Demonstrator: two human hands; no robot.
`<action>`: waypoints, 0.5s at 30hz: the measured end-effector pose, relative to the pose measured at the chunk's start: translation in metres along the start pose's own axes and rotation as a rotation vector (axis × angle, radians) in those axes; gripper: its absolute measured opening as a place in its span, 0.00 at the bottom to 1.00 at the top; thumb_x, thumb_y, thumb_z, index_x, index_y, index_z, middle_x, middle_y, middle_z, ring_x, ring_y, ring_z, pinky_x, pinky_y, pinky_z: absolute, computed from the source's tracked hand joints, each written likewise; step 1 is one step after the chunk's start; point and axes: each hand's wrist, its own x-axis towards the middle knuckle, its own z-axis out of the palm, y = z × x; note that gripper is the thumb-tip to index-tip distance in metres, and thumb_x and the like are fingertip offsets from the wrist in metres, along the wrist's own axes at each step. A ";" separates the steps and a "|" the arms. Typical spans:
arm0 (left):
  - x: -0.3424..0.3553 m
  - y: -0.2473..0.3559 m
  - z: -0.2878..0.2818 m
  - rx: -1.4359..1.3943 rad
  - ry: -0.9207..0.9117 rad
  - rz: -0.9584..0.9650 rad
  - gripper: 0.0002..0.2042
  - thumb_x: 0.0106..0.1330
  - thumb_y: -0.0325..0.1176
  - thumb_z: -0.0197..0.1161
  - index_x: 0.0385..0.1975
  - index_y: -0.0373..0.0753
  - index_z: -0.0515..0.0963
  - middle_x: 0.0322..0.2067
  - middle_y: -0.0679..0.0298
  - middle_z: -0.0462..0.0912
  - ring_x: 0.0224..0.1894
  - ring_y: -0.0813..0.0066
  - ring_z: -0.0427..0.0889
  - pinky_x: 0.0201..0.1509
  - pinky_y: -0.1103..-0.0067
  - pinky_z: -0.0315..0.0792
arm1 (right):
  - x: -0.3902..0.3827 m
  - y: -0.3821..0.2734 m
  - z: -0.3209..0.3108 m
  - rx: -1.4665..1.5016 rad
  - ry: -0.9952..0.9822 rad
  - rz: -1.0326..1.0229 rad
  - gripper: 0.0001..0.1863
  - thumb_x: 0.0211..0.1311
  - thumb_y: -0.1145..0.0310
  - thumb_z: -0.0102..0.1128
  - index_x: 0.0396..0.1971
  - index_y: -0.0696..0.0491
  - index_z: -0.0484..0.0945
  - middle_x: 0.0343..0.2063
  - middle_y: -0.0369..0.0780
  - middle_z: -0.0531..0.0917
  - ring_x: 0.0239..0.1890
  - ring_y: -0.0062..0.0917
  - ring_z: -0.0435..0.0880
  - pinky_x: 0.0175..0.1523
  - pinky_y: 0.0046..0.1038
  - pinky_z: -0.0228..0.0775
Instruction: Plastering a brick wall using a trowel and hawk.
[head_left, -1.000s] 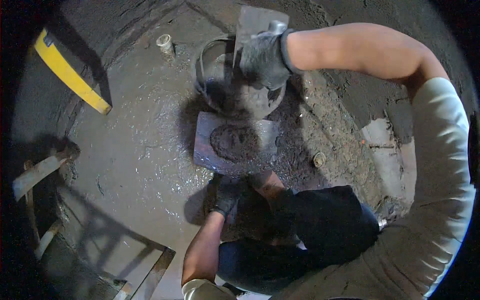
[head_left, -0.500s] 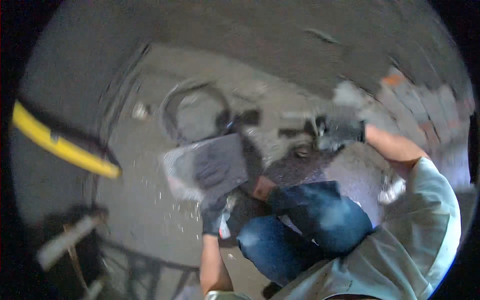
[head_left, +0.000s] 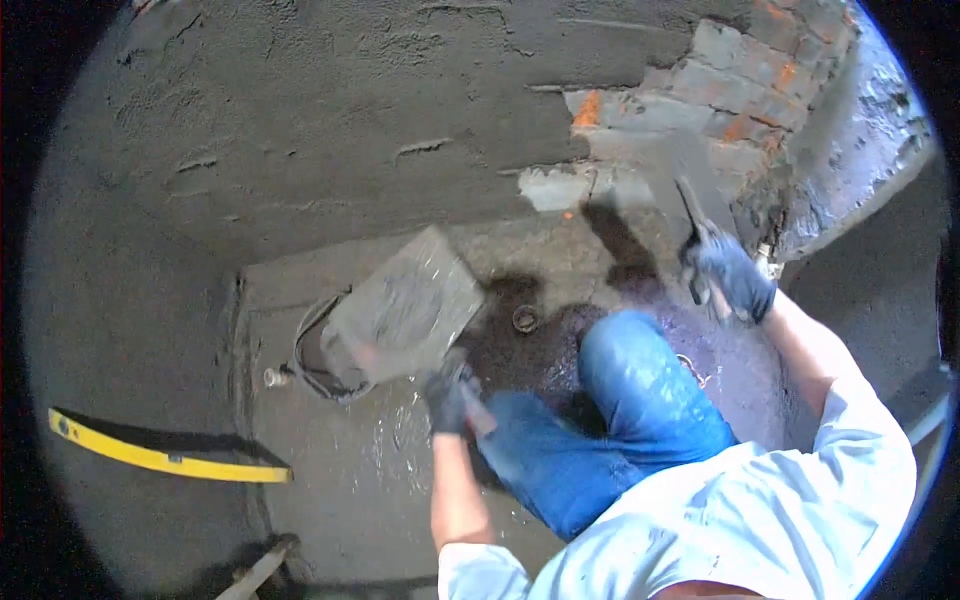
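Grey-gloved left hand (head_left: 450, 395) just below the centre of the frame, fingers clenched around the reddish handle (head_left: 482, 415) of a flat mortar board (head_left: 445, 275), fingertips too blurred to tell apart. Same board left of centre, turned cornerwise, with wet grey mortar (head_left: 405, 300) on its face, partly overlapping a dark round bucket (head_left: 300, 350). Grey-gloved right hand (head_left: 735, 278) right of centre, fingers wrapped around a trowel (head_left: 690, 190), blade upward and blurred against bare brickwork (head_left: 740, 85) at upper right. Across the upper left, rough grey plaster (head_left: 350, 130). Toward the lower left, a yellow spirit level (head_left: 170, 460). Between both hands, bent knees in blue jeans (head_left: 645, 375), with a short pipe stub (head_left: 525, 318) above, near centre.
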 end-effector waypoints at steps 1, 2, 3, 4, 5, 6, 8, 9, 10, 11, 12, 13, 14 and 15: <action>0.003 0.007 0.031 -0.042 -0.032 -0.065 0.09 0.57 0.38 0.64 0.22 0.41 0.74 0.15 0.67 0.72 0.13 0.75 0.71 0.15 0.77 0.66 | 0.017 -0.007 -0.004 0.002 -0.005 -0.008 0.06 0.48 0.65 0.55 0.19 0.52 0.74 0.12 0.34 0.75 0.13 0.27 0.74 0.20 0.28 0.65; 0.009 0.013 0.052 -0.037 -0.026 -0.055 0.09 0.57 0.38 0.64 0.22 0.41 0.74 0.15 0.67 0.72 0.13 0.75 0.71 0.15 0.77 0.66 | 0.035 -0.007 -0.004 0.009 -0.129 -0.014 0.09 0.50 0.66 0.54 0.24 0.56 0.75 0.16 0.38 0.78 0.15 0.27 0.76 0.22 0.30 0.67; 0.012 0.016 0.069 0.020 -0.067 -0.059 0.09 0.57 0.37 0.64 0.23 0.41 0.73 0.15 0.68 0.72 0.13 0.75 0.72 0.15 0.78 0.66 | 0.039 -0.010 -0.002 0.015 -0.233 0.001 0.12 0.52 0.66 0.53 0.28 0.61 0.76 0.19 0.42 0.80 0.17 0.26 0.78 0.23 0.32 0.69; 0.014 0.022 0.088 0.070 -0.104 -0.048 0.09 0.56 0.36 0.65 0.23 0.41 0.73 0.15 0.68 0.72 0.13 0.76 0.72 0.15 0.79 0.66 | 0.046 -0.027 0.003 -0.369 -0.181 -0.115 0.15 0.51 0.64 0.54 0.29 0.62 0.75 0.20 0.45 0.80 0.19 0.32 0.79 0.26 0.36 0.69; 0.018 0.033 0.106 0.085 -0.115 -0.040 0.09 0.56 0.36 0.65 0.23 0.41 0.73 0.15 0.68 0.72 0.13 0.76 0.72 0.15 0.79 0.66 | 0.057 -0.047 0.012 -0.748 -0.118 -0.225 0.17 0.50 0.61 0.55 0.29 0.63 0.75 0.21 0.48 0.80 0.21 0.38 0.79 0.29 0.40 0.69; 0.020 0.042 0.123 0.144 -0.147 0.020 0.09 0.55 0.36 0.66 0.23 0.42 0.73 0.15 0.69 0.72 0.13 0.77 0.71 0.15 0.79 0.66 | 0.061 -0.068 0.013 -0.790 -0.132 -0.286 0.18 0.48 0.60 0.55 0.29 0.62 0.75 0.22 0.50 0.79 0.24 0.42 0.79 0.32 0.43 0.69; 0.017 0.057 0.163 0.222 -0.242 0.085 0.09 0.55 0.36 0.67 0.23 0.42 0.73 0.15 0.69 0.72 0.13 0.79 0.70 0.14 0.80 0.65 | 0.064 -0.083 0.004 -0.749 -0.061 -0.464 0.19 0.47 0.58 0.55 0.28 0.61 0.76 0.22 0.51 0.80 0.29 0.45 0.80 0.35 0.44 0.70; 0.017 0.062 0.185 0.317 -0.276 0.122 0.09 0.55 0.37 0.67 0.24 0.42 0.73 0.16 0.69 0.72 0.13 0.79 0.70 0.15 0.80 0.65 | 0.067 -0.078 -0.003 -0.666 0.017 -0.584 0.18 0.46 0.57 0.56 0.28 0.59 0.77 0.23 0.50 0.80 0.30 0.44 0.80 0.36 0.43 0.70; 0.020 0.066 0.198 0.416 -0.295 0.164 0.09 0.55 0.37 0.66 0.25 0.42 0.74 0.16 0.70 0.72 0.13 0.79 0.70 0.15 0.80 0.65 | 0.072 -0.082 -0.007 -0.664 0.053 -0.557 0.18 0.46 0.57 0.56 0.28 0.59 0.77 0.23 0.50 0.80 0.30 0.44 0.80 0.36 0.43 0.70; 0.023 0.068 0.213 0.435 -0.336 0.168 0.09 0.55 0.37 0.66 0.25 0.42 0.74 0.16 0.70 0.72 0.13 0.79 0.70 0.15 0.80 0.65 | 0.077 -0.090 -0.017 -0.788 0.011 -0.494 0.19 0.47 0.55 0.55 0.29 0.58 0.77 0.25 0.50 0.80 0.31 0.44 0.80 0.37 0.44 0.70; 0.026 0.069 0.226 0.472 -0.479 0.395 0.09 0.56 0.37 0.66 0.27 0.41 0.75 0.16 0.70 0.72 0.13 0.79 0.70 0.15 0.80 0.66 | 0.081 -0.093 -0.028 -0.909 -0.035 -0.424 0.20 0.49 0.53 0.55 0.29 0.56 0.77 0.27 0.49 0.80 0.33 0.44 0.80 0.39 0.44 0.70; 0.028 0.073 0.236 0.500 -0.609 0.623 0.09 0.56 0.36 0.65 0.29 0.39 0.75 0.16 0.70 0.71 0.13 0.79 0.70 0.16 0.79 0.66 | 0.087 -0.091 -0.035 -0.903 -0.010 -0.402 0.20 0.49 0.53 0.55 0.29 0.56 0.77 0.27 0.49 0.80 0.33 0.44 0.80 0.39 0.44 0.70; 0.021 0.081 0.251 0.656 -0.646 0.832 0.09 0.57 0.33 0.64 0.34 0.37 0.75 0.17 0.68 0.72 0.15 0.79 0.71 0.17 0.79 0.67 | 0.092 -0.087 -0.045 -0.952 0.011 -0.411 0.19 0.48 0.53 0.55 0.28 0.55 0.77 0.27 0.50 0.80 0.33 0.45 0.80 0.38 0.45 0.69; 0.024 0.075 0.264 0.658 -0.681 0.839 0.09 0.57 0.33 0.64 0.34 0.37 0.75 0.17 0.68 0.72 0.15 0.79 0.71 0.17 0.79 0.67 | 0.097 -0.081 -0.055 -1.001 0.029 -0.419 0.18 0.47 0.53 0.55 0.27 0.55 0.78 0.27 0.50 0.80 0.34 0.45 0.80 0.37 0.45 0.69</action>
